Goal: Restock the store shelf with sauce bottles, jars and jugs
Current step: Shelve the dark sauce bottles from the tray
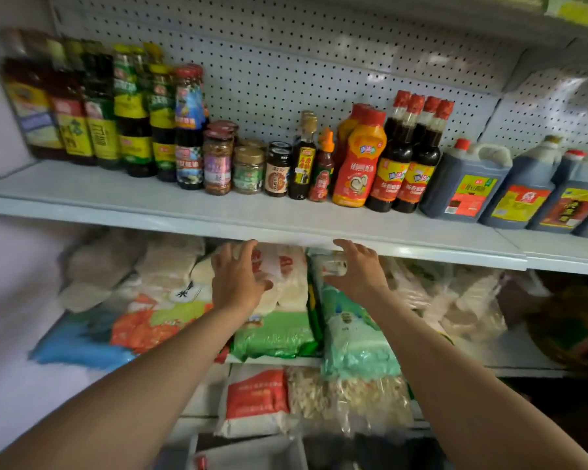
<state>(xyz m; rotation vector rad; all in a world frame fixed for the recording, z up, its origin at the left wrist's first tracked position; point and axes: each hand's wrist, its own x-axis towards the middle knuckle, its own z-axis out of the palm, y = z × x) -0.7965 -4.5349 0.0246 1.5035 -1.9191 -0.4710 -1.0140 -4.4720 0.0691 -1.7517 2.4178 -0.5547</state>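
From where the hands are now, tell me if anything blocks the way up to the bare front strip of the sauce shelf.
Nothing visible blocks it. The left hand and right hand hover open just below the shelf's front edge, in front of the bagged goods. The bottles and jars stand further back, leaving the front strip bare.

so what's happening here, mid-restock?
A person faces a store shelf lined with sauce bottles, jars and jugs. Both hands reach forward just below its front edge, over bagged goods on the lower shelf. The left hand is open and empty; the right hand seems to hold a small pale item, too blurred to identify.
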